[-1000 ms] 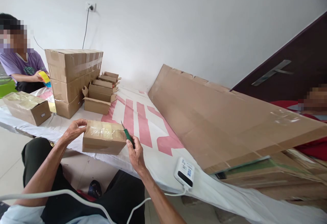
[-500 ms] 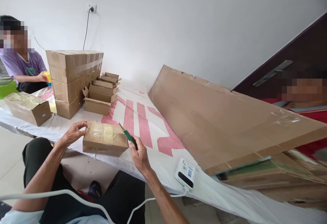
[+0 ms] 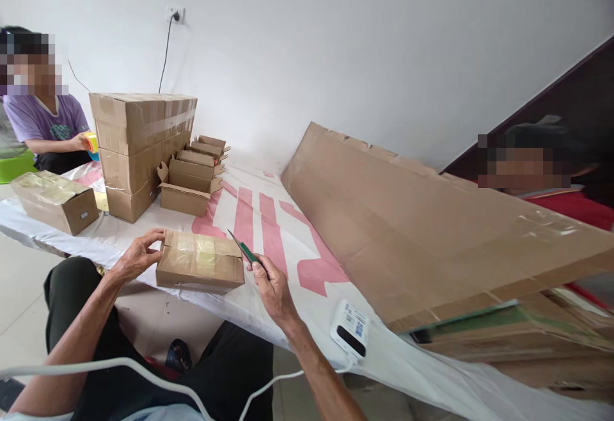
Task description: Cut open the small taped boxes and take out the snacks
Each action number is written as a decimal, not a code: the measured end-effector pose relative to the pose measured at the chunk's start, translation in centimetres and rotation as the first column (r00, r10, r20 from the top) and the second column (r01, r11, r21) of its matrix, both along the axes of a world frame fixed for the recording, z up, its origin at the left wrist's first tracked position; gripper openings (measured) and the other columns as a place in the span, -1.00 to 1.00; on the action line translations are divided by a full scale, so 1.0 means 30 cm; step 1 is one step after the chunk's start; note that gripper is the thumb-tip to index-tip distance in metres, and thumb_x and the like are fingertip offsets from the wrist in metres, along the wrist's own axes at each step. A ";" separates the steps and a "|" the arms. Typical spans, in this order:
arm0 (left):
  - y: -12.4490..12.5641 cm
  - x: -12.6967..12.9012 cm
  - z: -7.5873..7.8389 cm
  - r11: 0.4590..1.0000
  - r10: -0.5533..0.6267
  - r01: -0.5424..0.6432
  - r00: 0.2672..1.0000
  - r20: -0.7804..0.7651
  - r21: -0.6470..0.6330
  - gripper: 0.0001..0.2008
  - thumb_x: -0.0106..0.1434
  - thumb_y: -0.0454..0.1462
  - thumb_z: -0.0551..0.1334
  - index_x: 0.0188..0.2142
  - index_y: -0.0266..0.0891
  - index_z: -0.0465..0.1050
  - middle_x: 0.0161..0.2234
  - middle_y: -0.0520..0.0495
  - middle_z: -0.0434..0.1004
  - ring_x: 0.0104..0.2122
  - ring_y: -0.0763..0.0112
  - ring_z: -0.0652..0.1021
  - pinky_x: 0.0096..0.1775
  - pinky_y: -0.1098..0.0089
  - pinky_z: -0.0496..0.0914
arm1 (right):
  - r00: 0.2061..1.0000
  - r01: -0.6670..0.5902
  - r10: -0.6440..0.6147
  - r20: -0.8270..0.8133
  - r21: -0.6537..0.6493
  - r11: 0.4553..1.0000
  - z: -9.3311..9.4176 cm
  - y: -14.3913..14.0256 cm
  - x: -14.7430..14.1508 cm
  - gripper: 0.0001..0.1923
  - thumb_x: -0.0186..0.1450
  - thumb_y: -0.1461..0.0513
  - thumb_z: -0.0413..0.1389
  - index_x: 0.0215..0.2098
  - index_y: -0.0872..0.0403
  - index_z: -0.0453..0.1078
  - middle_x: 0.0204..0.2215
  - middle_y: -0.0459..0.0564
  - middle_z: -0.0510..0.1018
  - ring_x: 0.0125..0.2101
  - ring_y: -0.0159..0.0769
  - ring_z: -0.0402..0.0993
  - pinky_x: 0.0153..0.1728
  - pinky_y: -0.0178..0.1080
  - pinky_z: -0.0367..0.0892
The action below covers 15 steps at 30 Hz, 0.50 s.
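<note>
A small taped cardboard box (image 3: 200,269) lies at the near edge of the cloth-covered table, clear tape across its top flaps. My left hand (image 3: 138,254) grips the left end of this box, thumb and fingers at its upper corner. In my right hand (image 3: 271,285) is a green-handled utility knife (image 3: 246,251), its blade out and pointing up and left. The blade is just beyond the box's right end, and I see a gap between that hand and the box.
Open cardboard boxes (image 3: 185,185) stand in a row beside a stack of taped cartons (image 3: 125,171). Another taped box (image 3: 57,202) sits far left. A white device with a cable (image 3: 350,328) lies right, before a large cardboard sheet (image 3: 432,235). Two people sit nearby, one holding a tape roll (image 3: 91,141).
My right hand and the knife have moved a little right, away from the box's right end. My left hand stays on the box. The person at the right has shifted left.
</note>
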<state>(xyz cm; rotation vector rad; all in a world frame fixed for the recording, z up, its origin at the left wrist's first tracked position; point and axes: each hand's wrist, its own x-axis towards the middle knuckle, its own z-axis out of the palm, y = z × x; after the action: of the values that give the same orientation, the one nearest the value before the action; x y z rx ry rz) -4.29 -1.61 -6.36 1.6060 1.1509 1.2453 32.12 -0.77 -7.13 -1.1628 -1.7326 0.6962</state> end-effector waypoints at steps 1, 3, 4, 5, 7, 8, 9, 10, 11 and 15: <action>-0.004 0.000 -0.005 1.000 0.007 -0.007 1.000 0.000 0.004 -0.67 0.18 -0.10 0.48 -0.08 -0.15 0.73 0.28 -0.23 0.52 0.22 -0.06 0.56 0.00 0.23 0.63 | 1.000 -0.027 0.028 0.005 -0.019 0.999 0.024 -0.002 0.003 -0.52 0.52 -0.12 -0.02 -0.03 0.06 0.51 -0.27 0.01 0.61 -0.31 -0.20 0.50 -0.25 -0.18 0.42; -0.010 -0.002 -0.013 1.000 0.026 -0.026 1.000 -0.011 0.010 -0.67 0.18 -0.12 0.48 -0.07 -0.15 0.73 0.28 -0.23 0.52 0.23 -0.05 0.56 0.02 0.22 0.62 | 0.994 -0.101 0.102 0.023 -0.055 0.993 0.077 -0.004 0.000 -0.53 0.52 -0.11 0.00 -0.02 0.05 0.52 -0.29 -0.02 0.60 -0.37 -0.24 0.46 -0.31 -0.20 0.40; -0.012 -0.003 -0.016 0.999 0.034 -0.034 0.999 -0.019 0.011 -0.67 0.18 -0.13 0.47 -0.07 -0.15 0.72 0.28 -0.22 0.51 0.23 -0.05 0.56 0.03 0.22 0.62 | 0.989 -0.143 0.145 0.039 -0.067 0.988 0.106 -0.005 -0.007 -0.55 0.52 -0.10 0.02 0.00 0.05 0.52 -0.29 -0.02 0.61 -0.37 -0.24 0.46 -0.31 -0.21 0.39; -0.012 -0.004 -0.018 0.999 0.038 -0.038 0.999 -0.025 0.011 -0.67 0.18 -0.14 0.47 -0.06 -0.14 0.71 0.29 -0.22 0.51 0.23 -0.04 0.56 0.04 0.21 0.62 | 0.979 -0.188 0.192 0.062 -0.076 0.979 0.135 -0.004 -0.018 -0.57 0.51 -0.08 0.05 0.02 0.04 0.53 -0.28 -0.03 0.62 -0.35 -0.24 0.48 -0.30 -0.21 0.40; -0.011 -0.005 -0.020 0.999 0.036 -0.035 0.999 -0.035 0.012 -0.68 0.19 -0.15 0.45 -0.06 -0.14 0.71 0.30 -0.22 0.49 0.23 -0.04 0.56 0.04 0.20 0.62 | 0.951 -0.278 0.285 0.120 -0.076 0.958 0.188 0.001 -0.049 -0.62 0.51 -0.03 0.07 0.03 0.03 0.55 -0.25 -0.02 0.66 -0.29 -0.22 0.53 -0.24 -0.20 0.42; -0.010 -0.005 -0.020 0.999 0.034 -0.034 0.999 -0.040 0.013 -0.68 0.19 -0.15 0.44 -0.06 -0.14 0.70 0.30 -0.22 0.49 0.23 -0.03 0.56 0.03 0.21 0.62 | 0.934 -0.319 0.325 0.148 -0.064 0.946 0.211 0.006 -0.067 -0.65 0.51 0.00 0.08 0.01 0.02 0.57 -0.22 -0.02 0.68 -0.25 -0.21 0.56 -0.20 -0.20 0.43; -0.009 -0.004 -0.020 0.999 0.033 -0.033 0.998 -0.045 0.014 -0.69 0.20 -0.15 0.43 -0.06 -0.14 0.70 0.31 -0.21 0.49 0.23 -0.03 0.56 0.02 0.21 0.62 | 0.916 -0.359 0.361 0.172 -0.048 0.932 0.231 0.012 -0.087 -0.68 0.51 0.03 0.08 0.00 0.01 0.58 -0.19 -0.01 0.70 -0.21 -0.20 0.58 -0.16 -0.19 0.44; -0.008 -0.003 -0.019 0.999 0.033 -0.032 0.998 -0.047 0.016 -0.69 0.20 -0.15 0.43 -0.06 -0.14 0.70 0.30 -0.22 0.49 0.22 -0.02 0.56 0.01 0.22 0.63 | 0.900 -0.392 0.391 0.192 -0.031 0.919 0.246 0.019 -0.105 -0.70 0.51 0.05 0.10 0.00 0.01 0.59 -0.16 -0.01 0.71 -0.17 -0.19 0.60 -0.13 -0.18 0.45; -0.007 -0.003 -0.019 0.999 0.032 -0.031 0.998 -0.048 0.017 -0.70 0.21 -0.15 0.42 -0.07 -0.15 0.69 0.29 -0.22 0.49 0.21 -0.02 0.57 0.00 0.22 0.63 | 0.886 -0.419 0.413 0.210 -0.014 0.908 0.259 0.027 -0.123 -0.72 0.50 0.07 0.11 0.00 0.00 0.60 -0.13 0.00 0.72 -0.15 -0.18 0.61 -0.10 -0.17 0.46; -0.007 0.001 -0.021 1.000 0.025 -0.024 0.999 -0.048 0.016 -0.70 0.22 -0.16 0.42 -0.06 -0.15 0.68 0.25 -0.21 0.51 0.19 0.02 0.58 0.00 0.25 0.63 | 0.844 -0.482 0.461 0.276 0.010 0.876 0.283 0.059 -0.175 -0.73 0.50 0.12 0.12 0.01 -0.01 0.63 -0.14 0.00 0.74 -0.18 -0.19 0.64 -0.11 -0.17 0.47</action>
<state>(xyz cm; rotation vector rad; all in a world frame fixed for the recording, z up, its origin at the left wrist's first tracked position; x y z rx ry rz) -4.26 -1.82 -6.99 1.6462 1.1968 1.2404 26.87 1.00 1.36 -0.7977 -2.2955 0.7768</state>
